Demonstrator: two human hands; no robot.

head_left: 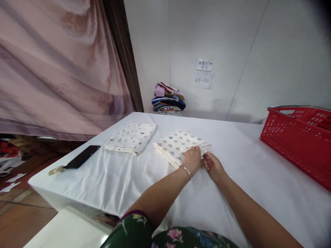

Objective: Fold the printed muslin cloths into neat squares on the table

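Note:
A folded white cloth (178, 143) with grey printed shapes and a few coloured ones lies flat on the white-covered table in front of me. My left hand (192, 160), with a silver bracelet at the wrist, is closed on the cloth's near right part, fingers curled over it. Beside it my right hand (212, 165) pinches the layered edge at the cloth's right corner; its fingertips are partly hidden. To the left rests another folded white cloth (131, 137) with small dark prints, touched by neither hand.
A black phone (82, 157) with a strap lies near the table's left edge. On the right stands a red plastic basket (297, 141). Behind the table rises a stack of folded fabrics (168, 100) against the wall. A pink curtain (59, 69) hangs at the left.

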